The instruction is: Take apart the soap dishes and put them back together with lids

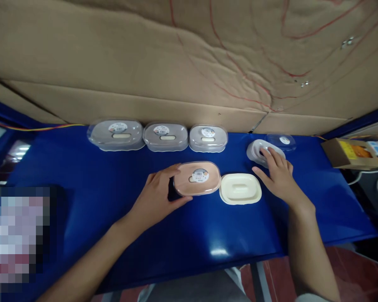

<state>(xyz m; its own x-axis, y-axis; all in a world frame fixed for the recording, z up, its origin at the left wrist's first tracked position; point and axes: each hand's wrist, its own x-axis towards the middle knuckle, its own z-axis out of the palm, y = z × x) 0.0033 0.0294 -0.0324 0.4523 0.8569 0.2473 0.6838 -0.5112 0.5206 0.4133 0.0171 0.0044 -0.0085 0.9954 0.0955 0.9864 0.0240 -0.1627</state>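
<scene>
My left hand (156, 193) grips the left end of a pink oval food container (185, 176), fingers at its far edge and thumb along the near edge. The container has a clear cover with a round label. Against its right end lies a cream oval tray-like piece (227, 188) with a raised bar in the middle. Farther back on the right, my right hand (279, 174) reaches over a whitish oval container (255, 153). Its fingers are spread over the top and partly hide it, with the thumb apart in front. Just behind rests a clear lid (272, 139) bearing a label.
Three clear-covered oval containers, the left (101, 136), middle (149, 136) and right (195, 136), line the back of the blue table (113, 180). Behind stands a cardboard wall (113, 58). An open cardboard box (335, 153) and white cables lie at far right. A pixelated patch covers the left front.
</scene>
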